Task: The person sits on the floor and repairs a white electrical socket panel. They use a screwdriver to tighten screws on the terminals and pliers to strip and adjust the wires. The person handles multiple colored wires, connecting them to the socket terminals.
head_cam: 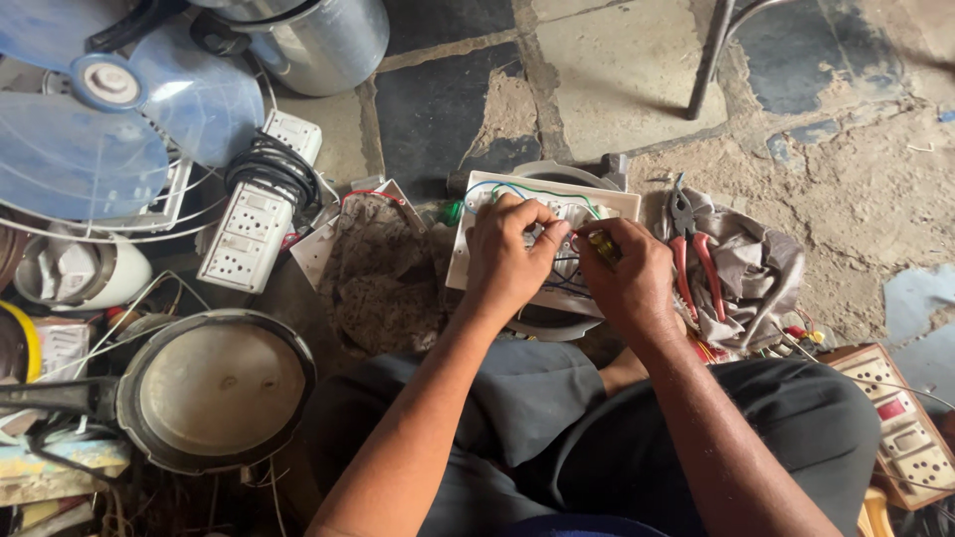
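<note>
A white switchboard panel (pixel 607 202) lies face down in front of my knees, with blue, green and red wires running over its back. My left hand (pixel 505 254) rests on the panel, its fingers pinching a wire or a small part near the middle. My right hand (pixel 629 278) is shut on a screwdriver with a yellow handle (pixel 601 246), whose tip points into the panel's wiring. Both hands nearly touch each other over the panel.
Red-handled pliers (pixel 686 249) lie on a grey cloth (pixel 751 264) to the right. Another switchboard (pixel 900 428) sits at the lower right. On the left are a white power strip (pixel 254 209), a blue fan (pixel 99 109), a round pan lid (pixel 214 388) and a steel pot (pixel 318 40).
</note>
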